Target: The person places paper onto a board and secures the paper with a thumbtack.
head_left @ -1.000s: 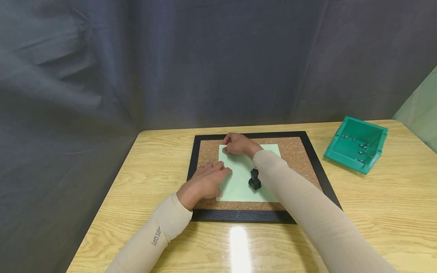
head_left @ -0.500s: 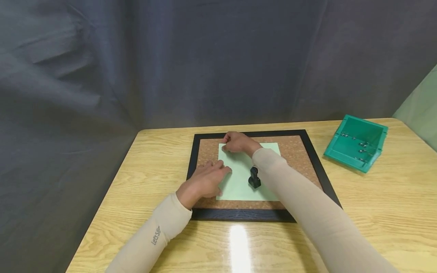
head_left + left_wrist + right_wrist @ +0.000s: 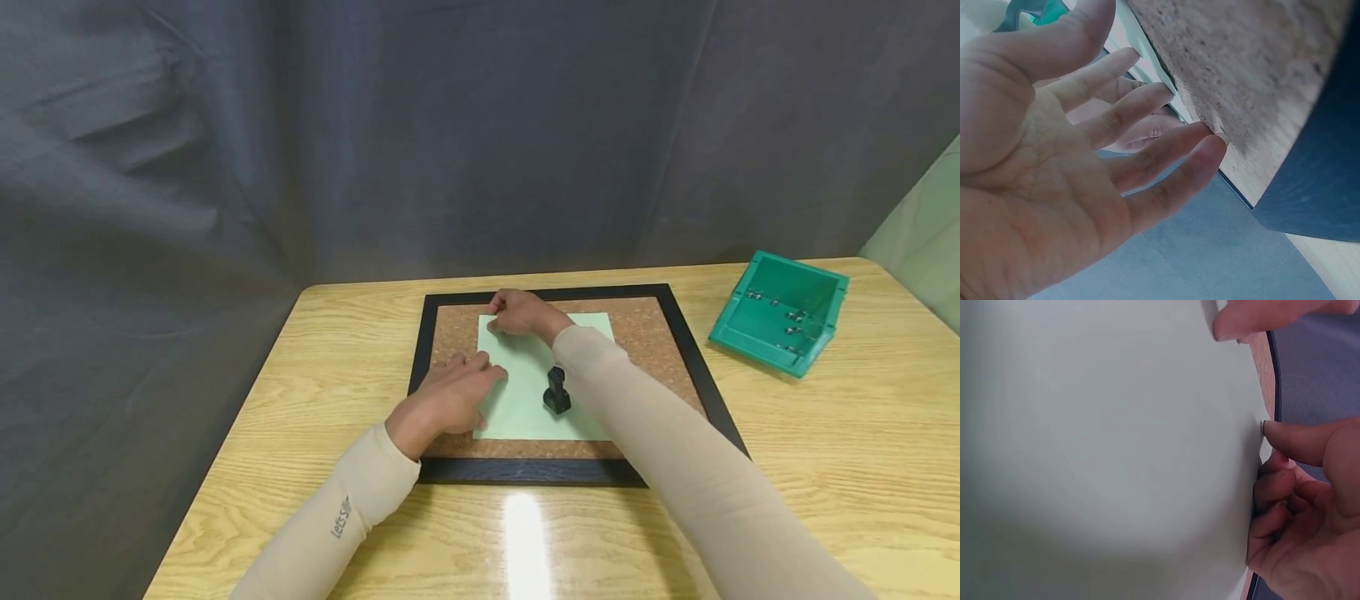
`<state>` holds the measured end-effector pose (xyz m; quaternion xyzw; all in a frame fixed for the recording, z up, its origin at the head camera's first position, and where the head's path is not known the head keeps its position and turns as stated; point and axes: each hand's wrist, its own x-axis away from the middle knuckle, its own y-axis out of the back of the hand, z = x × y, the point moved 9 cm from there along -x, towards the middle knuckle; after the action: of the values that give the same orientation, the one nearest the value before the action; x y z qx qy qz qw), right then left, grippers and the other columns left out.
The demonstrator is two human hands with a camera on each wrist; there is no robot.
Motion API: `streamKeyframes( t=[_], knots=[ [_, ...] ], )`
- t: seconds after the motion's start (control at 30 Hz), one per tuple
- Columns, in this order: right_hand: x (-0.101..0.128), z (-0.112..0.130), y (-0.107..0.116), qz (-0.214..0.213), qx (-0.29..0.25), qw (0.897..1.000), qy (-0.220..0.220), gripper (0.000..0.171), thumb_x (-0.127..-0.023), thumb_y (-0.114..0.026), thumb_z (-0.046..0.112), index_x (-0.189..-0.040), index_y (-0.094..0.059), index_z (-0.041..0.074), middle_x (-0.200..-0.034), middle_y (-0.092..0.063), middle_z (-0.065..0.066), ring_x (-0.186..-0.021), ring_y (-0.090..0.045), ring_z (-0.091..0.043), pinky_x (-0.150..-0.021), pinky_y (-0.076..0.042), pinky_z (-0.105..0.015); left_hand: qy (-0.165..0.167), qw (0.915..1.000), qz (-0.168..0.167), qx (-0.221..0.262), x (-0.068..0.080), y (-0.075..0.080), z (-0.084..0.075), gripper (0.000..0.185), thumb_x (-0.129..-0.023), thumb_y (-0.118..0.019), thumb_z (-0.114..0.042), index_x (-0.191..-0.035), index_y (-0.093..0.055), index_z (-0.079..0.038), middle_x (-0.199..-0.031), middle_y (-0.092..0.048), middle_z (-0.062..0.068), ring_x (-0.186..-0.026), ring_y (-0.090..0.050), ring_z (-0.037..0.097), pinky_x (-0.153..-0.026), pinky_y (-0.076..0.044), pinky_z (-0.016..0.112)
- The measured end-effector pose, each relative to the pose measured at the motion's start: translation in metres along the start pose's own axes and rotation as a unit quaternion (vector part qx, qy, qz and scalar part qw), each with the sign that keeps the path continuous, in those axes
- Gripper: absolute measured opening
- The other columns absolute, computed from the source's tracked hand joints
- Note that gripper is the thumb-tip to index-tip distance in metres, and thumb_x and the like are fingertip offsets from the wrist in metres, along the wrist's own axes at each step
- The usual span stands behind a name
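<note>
I am sitting at a glossy, pale wooden table (image 3: 315, 350) with dark grey cloth (image 3: 225, 150) hanging behind and to the left of it. On the table a cork board (image 3: 652, 333) in a black frame is lying flat, and a light green sheet of paper (image 3: 521, 400) is lying on the cork.

My left hand (image 3: 448, 396) is resting with fingers (image 3: 1166, 159) straight and spread, its tips pressing on the grainy cork at the paper's left edge, gripping nothing. My right hand (image 3: 521, 315) is reaching across to the sheet's far left corner, its fingers (image 3: 1300, 440) curling and pinching the smooth paper's edge there.

A small black stamp-like object (image 3: 557, 392) is standing on the sheet beside my right sleeve. Far right, a tilted green plastic bin (image 3: 780, 325) is holding small metal pieces.
</note>
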<state>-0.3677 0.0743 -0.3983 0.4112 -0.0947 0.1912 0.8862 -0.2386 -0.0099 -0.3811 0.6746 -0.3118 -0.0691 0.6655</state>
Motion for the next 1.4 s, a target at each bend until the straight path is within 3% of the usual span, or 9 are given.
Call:
streamKeyframes(
  t=[0.53, 0.93, 1.27, 1.4],
  knots=[
    [-0.0009, -0.0016, 0.0003, -0.016, 0.006, 1.000, -0.004, 0.022, -0.097, -0.064, 0.024, -0.116, -0.058, 0.014, -0.121, -0.059, -0.008, -0.100, -0.052, -0.023, -0.088, -0.043, -0.037, -0.001, 1.0000, -0.002, -0.004, -0.0007, -0.0004, -0.0001, 0.071, -0.084, -0.081, -0.026, -0.146, -0.048, -0.026, -0.145, -0.046, 0.003, -0.144, -0.037, 0.037, -0.112, -0.037, 0.056],
    [0.0027, -0.0045, -0.0010, -0.001, -0.032, 0.999, -0.012, 0.025, -0.096, -0.066, 0.024, -0.117, -0.059, 0.012, -0.116, -0.058, -0.006, -0.098, -0.053, -0.021, -0.085, -0.045, -0.034, 0.003, 1.0000, 0.005, 0.000, 0.0006, -0.0017, -0.0002, 0.071, -0.084, -0.080, -0.026, -0.147, -0.047, -0.026, -0.147, -0.045, 0.003, -0.145, -0.035, 0.038, -0.113, -0.037, 0.057],
    [0.0013, -0.0038, -0.0008, -0.010, -0.020, 1.000, -0.011, 0.023, -0.096, -0.067, 0.025, -0.115, -0.058, 0.014, -0.108, -0.058, -0.005, -0.093, -0.052, -0.020, -0.083, -0.043, -0.034, 0.004, 1.0000, -0.002, 0.001, 0.0002, -0.0005, 0.0004, 0.070, -0.083, -0.081, -0.026, -0.145, -0.049, -0.026, -0.144, -0.047, 0.002, -0.143, -0.038, 0.036, -0.111, -0.038, 0.057],
    [0.0011, -0.0039, -0.0008, -0.012, -0.025, 1.000, -0.011, 0.023, -0.097, -0.066, 0.023, -0.116, -0.058, 0.013, -0.112, -0.058, -0.006, -0.096, -0.051, -0.021, -0.084, -0.042, -0.034, 0.002, 1.0000, -0.002, 0.001, -0.0005, -0.0005, 0.0013, 0.070, -0.083, -0.081, -0.026, -0.145, -0.049, -0.027, -0.144, -0.047, 0.003, -0.143, -0.037, 0.038, -0.110, -0.039, 0.058]
  ],
)
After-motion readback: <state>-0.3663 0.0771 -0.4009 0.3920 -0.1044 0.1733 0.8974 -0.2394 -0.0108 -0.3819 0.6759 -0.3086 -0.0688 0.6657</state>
